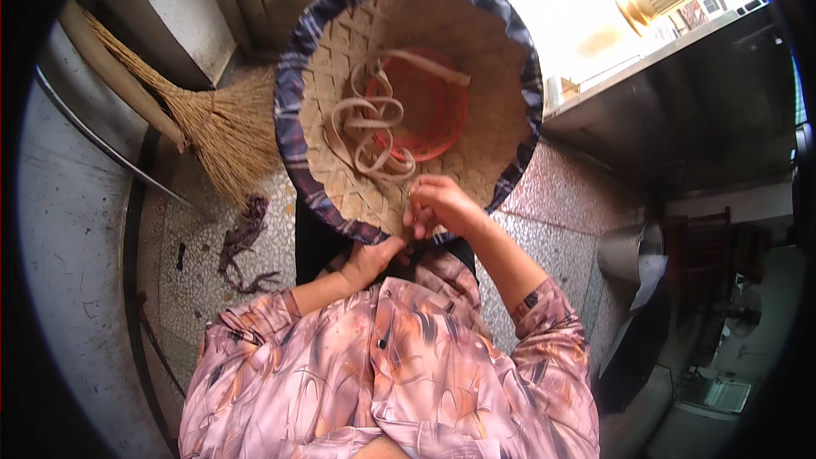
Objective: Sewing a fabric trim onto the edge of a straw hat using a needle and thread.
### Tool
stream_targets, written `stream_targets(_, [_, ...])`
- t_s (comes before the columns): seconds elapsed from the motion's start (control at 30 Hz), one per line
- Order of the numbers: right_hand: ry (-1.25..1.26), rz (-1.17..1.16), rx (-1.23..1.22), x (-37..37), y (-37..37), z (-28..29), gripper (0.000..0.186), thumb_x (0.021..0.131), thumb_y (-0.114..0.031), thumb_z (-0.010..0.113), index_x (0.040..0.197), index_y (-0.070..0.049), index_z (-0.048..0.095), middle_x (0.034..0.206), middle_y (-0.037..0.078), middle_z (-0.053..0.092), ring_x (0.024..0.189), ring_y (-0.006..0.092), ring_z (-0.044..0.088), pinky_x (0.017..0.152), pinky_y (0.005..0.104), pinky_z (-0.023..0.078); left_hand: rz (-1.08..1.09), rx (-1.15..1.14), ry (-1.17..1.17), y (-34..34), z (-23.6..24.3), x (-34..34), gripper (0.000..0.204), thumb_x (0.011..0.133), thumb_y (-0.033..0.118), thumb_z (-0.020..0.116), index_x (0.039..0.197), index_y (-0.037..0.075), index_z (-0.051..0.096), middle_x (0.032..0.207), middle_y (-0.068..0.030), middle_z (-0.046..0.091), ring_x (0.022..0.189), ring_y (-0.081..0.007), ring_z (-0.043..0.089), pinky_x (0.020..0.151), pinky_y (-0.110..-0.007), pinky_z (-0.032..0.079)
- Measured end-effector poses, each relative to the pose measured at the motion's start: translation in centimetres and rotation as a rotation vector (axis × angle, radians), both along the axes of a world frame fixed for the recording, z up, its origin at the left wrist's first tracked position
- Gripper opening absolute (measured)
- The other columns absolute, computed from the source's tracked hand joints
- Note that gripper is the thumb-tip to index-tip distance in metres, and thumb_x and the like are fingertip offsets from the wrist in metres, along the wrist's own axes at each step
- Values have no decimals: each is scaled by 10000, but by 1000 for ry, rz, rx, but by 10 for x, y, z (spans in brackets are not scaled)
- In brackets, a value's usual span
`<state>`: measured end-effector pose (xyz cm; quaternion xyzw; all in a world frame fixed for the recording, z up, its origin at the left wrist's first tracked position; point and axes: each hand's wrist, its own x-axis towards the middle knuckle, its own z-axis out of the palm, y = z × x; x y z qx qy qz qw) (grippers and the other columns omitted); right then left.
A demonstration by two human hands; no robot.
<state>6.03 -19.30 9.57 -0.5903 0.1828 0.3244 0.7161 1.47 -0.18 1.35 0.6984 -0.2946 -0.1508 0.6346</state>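
Observation:
A woven straw hat (340,68) lies hollow side up over my lap, its edge wrapped in dark blue plaid cloth (293,132). Inside it a red ring (463,119) sits at the bottom, and a long pale strap (374,106) lies in loose loops beside and across the ring. My left hand (371,262) is closed on the near edge of the hat, thumb at the cloth. Just to its right, my right hand (440,206) is held over the inner near edge with fingers curled in a pinch. Anything between those fingertips is too small to make out.
A straw broom (225,127) leans at the left, near dark shreds of cloth (244,242) on the speckled floor (183,289). A grey metal surface curves along the left side. At the right stand a ribbed bucket (629,251) and a dark panel (680,102) below a bright opening.

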Motion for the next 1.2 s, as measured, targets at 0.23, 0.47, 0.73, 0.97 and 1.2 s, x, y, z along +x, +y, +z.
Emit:
stream_targets(0.23, [-73, -79, 315, 4, 2, 21, 119, 922, -103, 571, 999, -12, 568, 715, 68, 609, 578, 151, 613, 515, 258, 519, 94, -162, 760, -5, 14, -8, 188, 913, 170, 578, 889, -11, 622, 817, -85, 645, 676, -155, 636, 649, -264, 510])
stream_targets(0.47, [-254, 57, 333, 8, 24, 61, 190, 917, -116, 604, 1050, 19, 608, 805, 74, 646, 722, 171, 658, 688, 284, 559, 52, -59, 850, -2, 9, -12, 228, 912, 192, 573, 948, -23, 641, 829, -78, 653, 707, -146, 637, 686, -250, 502])
stream_targets(0.73, [-514, -92, 178, 8, 36, 49, 164, 931, -80, 564, 1038, 40, 594, 806, 66, 635, 725, 144, 657, 639, 257, 546, 5, 15, 851, -1, 11, -9, 290, 939, 225, 527, 983, -33, 652, 854, -82, 673, 759, -140, 642, 745, -257, 493])
stream_targets(0.97, [-362, 37, -593, -48, -13, 46, 69, 939, -88, 496, 998, -59, 475, 632, 130, 591, 479, 199, 573, 463, 330, 441, 43, -26, 644, -3, 7, -13, 236, 943, 172, 525, 964, -22, 658, 820, -68, 679, 661, -124, 651, 635, -249, 511])
stream_targets(1.2, [-538, 221, -779, -97, -7, 6, 115, 860, -39, 543, 973, -37, 525, 687, 196, 613, 663, 385, 625, 591, 431, 487, -42, 88, 644, 1, 6, -14, 293, 959, 186, 491, 1057, -54, 629, 953, -108, 680, 789, -151, 651, 790, -260, 491])
